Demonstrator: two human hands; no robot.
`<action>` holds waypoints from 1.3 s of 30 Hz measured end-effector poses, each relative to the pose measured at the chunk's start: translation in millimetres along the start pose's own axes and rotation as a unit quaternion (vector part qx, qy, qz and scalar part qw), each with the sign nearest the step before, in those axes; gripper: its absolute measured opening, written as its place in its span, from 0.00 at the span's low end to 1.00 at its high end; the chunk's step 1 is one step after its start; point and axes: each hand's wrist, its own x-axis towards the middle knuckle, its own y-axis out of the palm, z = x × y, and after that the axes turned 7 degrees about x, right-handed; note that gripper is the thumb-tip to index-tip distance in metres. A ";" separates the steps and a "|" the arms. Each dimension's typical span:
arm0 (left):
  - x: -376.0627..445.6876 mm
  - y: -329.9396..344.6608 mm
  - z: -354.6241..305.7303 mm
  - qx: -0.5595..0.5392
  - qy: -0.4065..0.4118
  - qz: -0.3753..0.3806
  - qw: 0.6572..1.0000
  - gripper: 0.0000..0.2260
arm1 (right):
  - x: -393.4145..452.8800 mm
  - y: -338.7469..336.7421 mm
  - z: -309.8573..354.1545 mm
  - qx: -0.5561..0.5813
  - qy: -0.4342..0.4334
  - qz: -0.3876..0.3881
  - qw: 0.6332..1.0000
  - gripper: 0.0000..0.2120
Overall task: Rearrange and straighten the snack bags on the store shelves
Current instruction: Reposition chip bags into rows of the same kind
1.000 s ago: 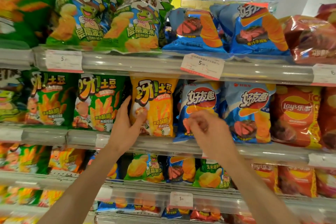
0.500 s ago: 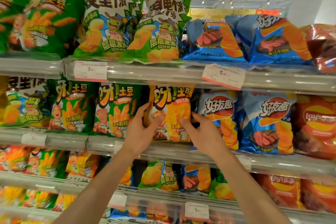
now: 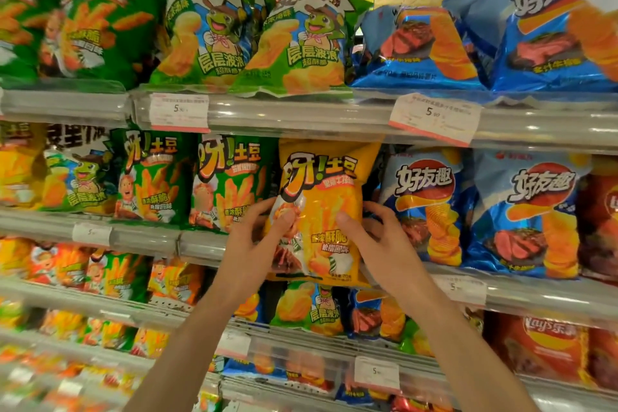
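A yellow snack bag [image 3: 326, 197] with a fries picture stands on the second shelf [image 3: 140, 237] from the top, at the middle. My left hand [image 3: 254, 241] grips its lower left edge, thumb across the front. My right hand [image 3: 378, 244] grips its lower right edge, thumb on the front and fingers curled behind. The bag's bottom hangs over the shelf's front rail. Two green fries bags [image 3: 230, 184] stand to its left, and blue ridged-chip bags [image 3: 424, 204] to its right.
The top shelf carries green fries bags [image 3: 97, 23], two green frog-mascot bags [image 3: 301, 33] and blue bags [image 3: 548, 40]. Price tags [image 3: 434, 117] hang on the rails. Red chip bags [image 3: 548, 348] fill the right side lower down. More orange and green bags crowd the lower shelves.
My right hand left the blue bag and moved left onto the yellow bag's right edge. Both hands now hold the yellow bag. The view has shifted left and closer.
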 end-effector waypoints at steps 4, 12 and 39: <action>-27.4 -0.4 8.2 -0.005 -0.032 0.007 0.999 0.15 | -10.8 1.3 -14.8 0.017 0.021 0.032 0.999 0.44; -73.6 -6.4 28.2 0.048 -0.035 0.037 0.998 0.26 | -37.0 -1.3 -52.1 0.039 0.055 0.053 0.996 0.27; -168.3 -419.0 145.7 0.003 -0.075 -0.255 0.964 0.16 | -73.6 365.4 -80.7 0.051 0.053 0.110 0.991 0.24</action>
